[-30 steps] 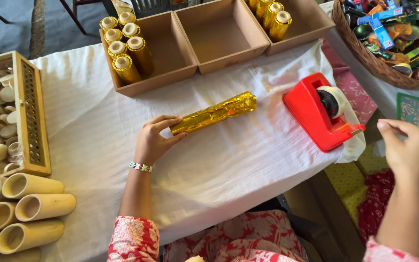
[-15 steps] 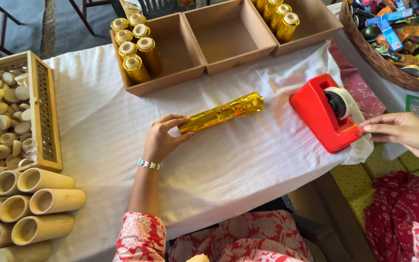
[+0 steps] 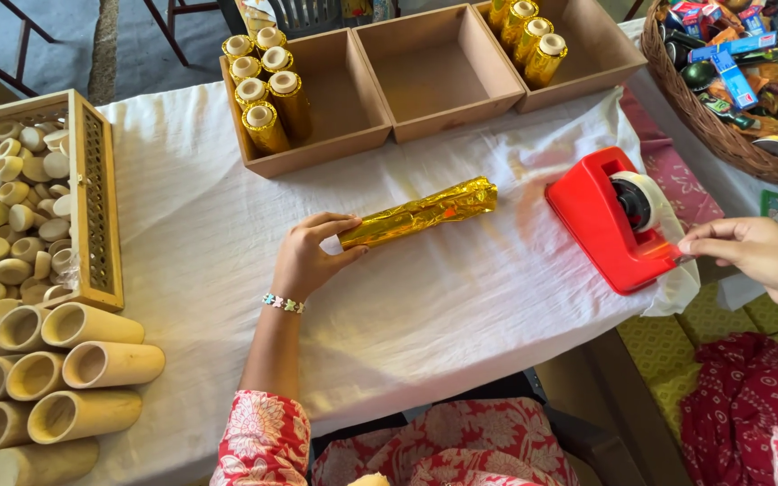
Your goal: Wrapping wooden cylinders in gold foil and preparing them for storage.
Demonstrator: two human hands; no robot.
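A tube wrapped in gold foil (image 3: 420, 214) lies on the white tablecloth (image 3: 461, 315). My left hand (image 3: 306, 255) grips its near left end, fingers curled around it. My right hand (image 3: 749, 256) is at the front edge of a red tape dispenser (image 3: 610, 220), with fingertips pinched at the cutter where the tape end sits. The tape roll (image 3: 637, 198) rests in the dispenser's top.
Three shallow brown boxes stand at the back: the left one (image 3: 317, 94) and the right one (image 3: 578, 45) hold upright gold-wrapped tubes. Plain bamboo tubes (image 3: 56, 378) are stacked at front left, beside a wooden crate of round caps (image 3: 20, 202). A wicker basket (image 3: 731, 81) sits at far right.
My right hand has come down from mid-air to the dispenser's front and pinched at the tape. My left hand has kept hold of the gold tube.
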